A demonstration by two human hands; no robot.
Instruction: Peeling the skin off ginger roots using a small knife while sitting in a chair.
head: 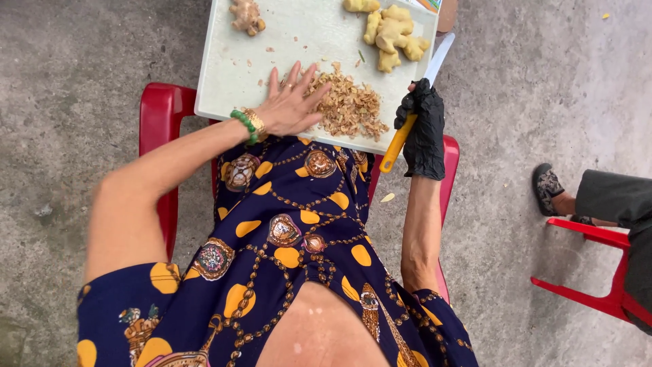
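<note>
Concrete floor [81,61] is filling most of the head view, grey and rough. Red plastic chair [157,115] is standing under the person, whose lap is showing in a navy dress with yellow dots. A second red chair [598,272] is sitting at the right edge, with another person's foot in a patterned shoe [547,187] resting beside it.

Cutting board [231,75], pale and rectangular, is lying across the person's lap at the near edge of the chair. Pile of ginger peelings [350,105], tan and flaky, is lying on the board near its lower edge. Peeled ginger pieces [390,34], pale yellow and knobby, are sitting at the board's upper right; one unpeeled ginger knob [246,15], brown, is sitting at upper left, well apart from both hands.

Left hand [288,105], bare, with a green bead bracelet and a gold bangle at the wrist, is lying flat on the board with fingers spread; its grip is fully open and holding nothing, fingertips touching the left side of the peelings pile.

Right hand [422,129], in a black glove, is closing its grip around the yellow handle of a knife [401,139]. The white blade is pointing up past the board's right edge. The peelings pile is lying between the two hands, just beside the gloved hand.
</note>
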